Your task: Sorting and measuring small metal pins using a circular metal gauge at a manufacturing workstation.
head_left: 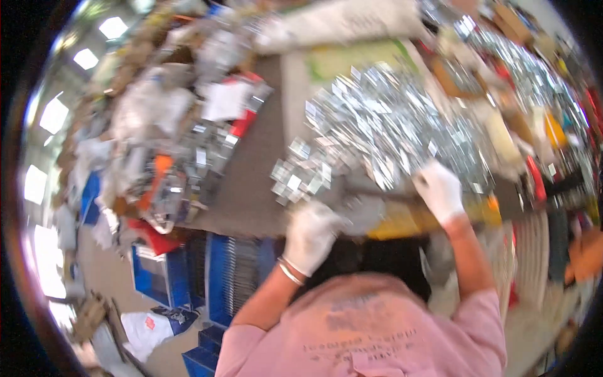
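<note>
A large heap of small shiny metal pieces (383, 119) covers the middle of the worktable (251, 176). A smaller cluster of flat metal pieces (301, 173) lies at its near left. My left hand (312, 235), in a white glove, is at the table's front edge, just below that cluster. Motion blur smears its fingers, so what they hold, if anything, does not show. My right hand (440, 191), also gloved in white, is at the heap's near right edge with its fingers curled together. Whatever is between those fingers is too blurred to name.
Blue crates (217, 276) stand below the table's front left. Mixed parts and bags (157, 107) crowd the left side. A white sack (352, 22) lies along the back. More shiny pieces (527, 69) are at the far right. Yellow material (408, 220) lies along the front edge.
</note>
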Demonstrator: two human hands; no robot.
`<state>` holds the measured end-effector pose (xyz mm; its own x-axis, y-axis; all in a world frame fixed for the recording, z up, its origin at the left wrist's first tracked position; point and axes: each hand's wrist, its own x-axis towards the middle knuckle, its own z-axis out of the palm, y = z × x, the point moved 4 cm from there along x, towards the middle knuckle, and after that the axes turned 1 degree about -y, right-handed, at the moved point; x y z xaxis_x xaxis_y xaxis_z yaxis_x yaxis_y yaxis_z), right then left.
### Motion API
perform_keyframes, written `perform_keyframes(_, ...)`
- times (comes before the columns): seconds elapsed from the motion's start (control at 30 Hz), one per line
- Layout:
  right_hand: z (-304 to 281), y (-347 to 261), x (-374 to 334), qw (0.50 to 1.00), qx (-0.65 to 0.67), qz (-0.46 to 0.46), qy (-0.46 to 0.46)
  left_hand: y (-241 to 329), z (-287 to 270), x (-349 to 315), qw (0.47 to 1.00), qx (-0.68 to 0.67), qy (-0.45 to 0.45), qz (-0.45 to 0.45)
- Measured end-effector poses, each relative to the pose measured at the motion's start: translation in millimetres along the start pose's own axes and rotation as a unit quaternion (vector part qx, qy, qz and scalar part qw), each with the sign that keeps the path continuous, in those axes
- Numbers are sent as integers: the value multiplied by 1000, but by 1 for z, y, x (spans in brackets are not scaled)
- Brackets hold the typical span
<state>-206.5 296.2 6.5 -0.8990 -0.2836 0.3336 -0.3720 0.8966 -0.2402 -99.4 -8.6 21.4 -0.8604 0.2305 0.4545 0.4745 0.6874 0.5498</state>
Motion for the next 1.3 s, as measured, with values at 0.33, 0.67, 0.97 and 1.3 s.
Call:
perform_keyframes(0.33,-35,-119,-15,962,237,-132,27,-3,5,-8,999,-31,-1,-17)
perform_keyframes(0.67,-7,-160,-27,963,193,-190,5,-8,5,-8,1000,-23,11,-7)
perform_keyframes(0.97,-8,-158,-24,967,166,-194,-19,-5,6,-9,1000,-23,17,-3)
perform_keyframes(1.3,-8,-164,-26,970,119,-210,-24,-9,9,-9,1000,-20,12,-11)
